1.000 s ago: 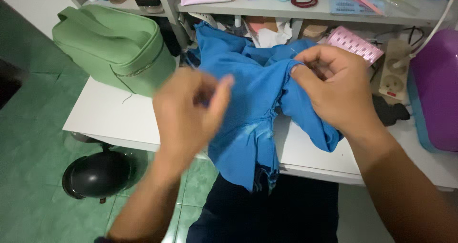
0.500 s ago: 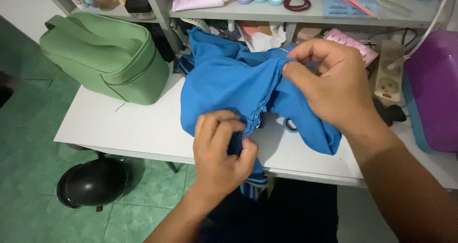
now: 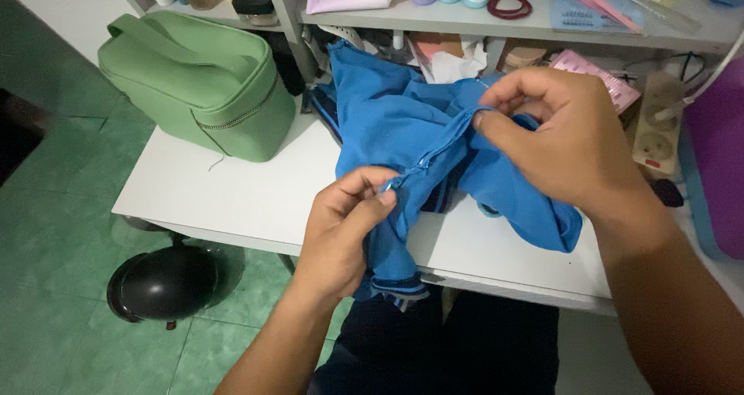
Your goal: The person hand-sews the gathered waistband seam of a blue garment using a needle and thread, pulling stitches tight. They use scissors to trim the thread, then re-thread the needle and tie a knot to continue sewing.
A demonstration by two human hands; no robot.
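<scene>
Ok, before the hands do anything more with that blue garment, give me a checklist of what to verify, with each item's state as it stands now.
1. Left hand has a pinch on the blue garment: ok, thumb and fingers close on its edge.
2. Right hand has a pinch on the same edge: ok, the hem runs taut between the two hands.
3. Garment supported: ok, most of it lies on the white table; one end hangs over the front edge.
4. Green bag apart from the cloth: ok, it stands to the left with bare table between.
5. Cloth free of the shelf clutter behind: cannot tell, its far end hides the contact.
</scene>
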